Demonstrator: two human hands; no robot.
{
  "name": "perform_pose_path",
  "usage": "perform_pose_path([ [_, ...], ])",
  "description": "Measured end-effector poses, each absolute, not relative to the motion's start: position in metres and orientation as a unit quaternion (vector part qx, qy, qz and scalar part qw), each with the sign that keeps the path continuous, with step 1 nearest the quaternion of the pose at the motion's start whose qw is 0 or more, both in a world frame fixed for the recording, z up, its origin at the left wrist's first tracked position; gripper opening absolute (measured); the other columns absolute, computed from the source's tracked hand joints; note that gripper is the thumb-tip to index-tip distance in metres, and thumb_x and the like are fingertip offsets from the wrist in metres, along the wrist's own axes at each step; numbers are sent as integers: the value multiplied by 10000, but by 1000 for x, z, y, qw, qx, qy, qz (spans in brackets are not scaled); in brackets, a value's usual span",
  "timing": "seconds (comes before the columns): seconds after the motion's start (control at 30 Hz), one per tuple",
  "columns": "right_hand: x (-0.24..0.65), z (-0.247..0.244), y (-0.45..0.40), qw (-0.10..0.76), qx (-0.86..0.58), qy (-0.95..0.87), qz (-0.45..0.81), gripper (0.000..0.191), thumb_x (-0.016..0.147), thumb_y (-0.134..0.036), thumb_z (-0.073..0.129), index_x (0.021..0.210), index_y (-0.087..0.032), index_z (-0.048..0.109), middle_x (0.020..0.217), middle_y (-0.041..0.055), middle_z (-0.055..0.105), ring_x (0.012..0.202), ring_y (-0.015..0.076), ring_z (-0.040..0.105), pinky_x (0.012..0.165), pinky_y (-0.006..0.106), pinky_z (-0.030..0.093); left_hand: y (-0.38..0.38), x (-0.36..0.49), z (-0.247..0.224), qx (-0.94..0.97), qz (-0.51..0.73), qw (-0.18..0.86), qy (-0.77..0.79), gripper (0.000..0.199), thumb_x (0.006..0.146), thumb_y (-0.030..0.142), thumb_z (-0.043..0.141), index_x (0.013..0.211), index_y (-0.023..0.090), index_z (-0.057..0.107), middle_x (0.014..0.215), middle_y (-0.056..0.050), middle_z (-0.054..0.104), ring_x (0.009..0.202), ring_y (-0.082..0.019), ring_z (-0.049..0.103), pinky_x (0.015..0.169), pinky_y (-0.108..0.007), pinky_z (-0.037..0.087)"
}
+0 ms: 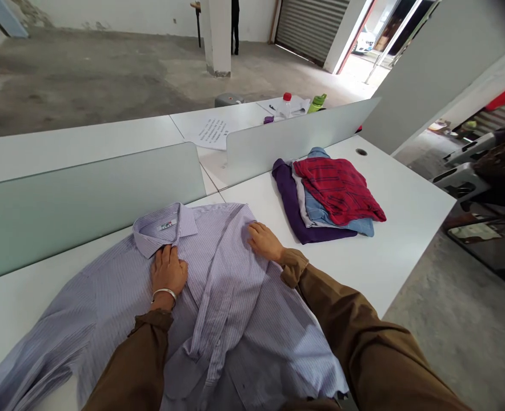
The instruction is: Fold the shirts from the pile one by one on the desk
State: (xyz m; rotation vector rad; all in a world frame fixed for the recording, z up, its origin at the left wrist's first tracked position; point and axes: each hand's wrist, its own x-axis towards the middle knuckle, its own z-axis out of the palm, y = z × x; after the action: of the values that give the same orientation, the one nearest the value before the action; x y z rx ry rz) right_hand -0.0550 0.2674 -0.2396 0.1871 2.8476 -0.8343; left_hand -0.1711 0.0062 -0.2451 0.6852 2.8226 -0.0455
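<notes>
A pale purple striped button-up shirt (124, 297) lies front up across the white table, its collar at the far side. One sleeve is folded in over the front and runs down toward me; the other spreads out to the left. My left hand (169, 271), with a bracelet at the wrist, rests flat on the shirt just below the collar, fingers stretched out. At the shoulder on the right, my right hand (265, 241) has its fingers curled onto the cloth by the sleeve fold; the fingertips are partly hidden.
A folded clothes pile (289, 200) with a red plaid shirt (340, 188) on top sits to the right. Frosted dividers (85, 200) run along the table's far side. Behind them are a printed sheet (213, 133), a red-capped bottle (285, 107) and a green bottle (317, 103).
</notes>
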Motion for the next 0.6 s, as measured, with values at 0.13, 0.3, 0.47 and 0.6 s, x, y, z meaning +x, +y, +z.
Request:
perform_pose_path([
  [0.13,-53,-254,283,120,59,940,-315,307,797,-171,429,1081,-106,526,1160,116,502,1107,183,426,976,335,323,5,-170,-248,230,-8,124,965,469,783,208,328,1234,102,399,1322,-139,356,1225,-308,265,968,-476,295],
  [0.3,-79,-248,307,70,102,947,-297,358,825,-123,343,1149,-135,493,1176,93,502,1069,161,461,922,294,357,2,-183,-247,242,40,138,960,418,775,211,353,1168,115,458,1284,-138,381,1214,-292,294,993,-459,280],
  [0.47,-112,-250,308,134,28,957,-254,438,808,-86,328,1215,-205,436,1273,56,425,1019,162,509,834,267,402,-11,-163,-207,310,148,173,923,384,788,312,385,1072,77,495,1218,-163,416,1165,-234,368,1007,-390,300],
  [0.6,-126,-262,302,152,7,961,-230,475,794,-75,323,1241,-217,394,1289,63,406,967,176,537,771,274,414,-36,-97,-162,362,131,299,873,448,737,466,487,1040,138,522,1121,-123,522,1074,-222,459,943,-381,381],
])
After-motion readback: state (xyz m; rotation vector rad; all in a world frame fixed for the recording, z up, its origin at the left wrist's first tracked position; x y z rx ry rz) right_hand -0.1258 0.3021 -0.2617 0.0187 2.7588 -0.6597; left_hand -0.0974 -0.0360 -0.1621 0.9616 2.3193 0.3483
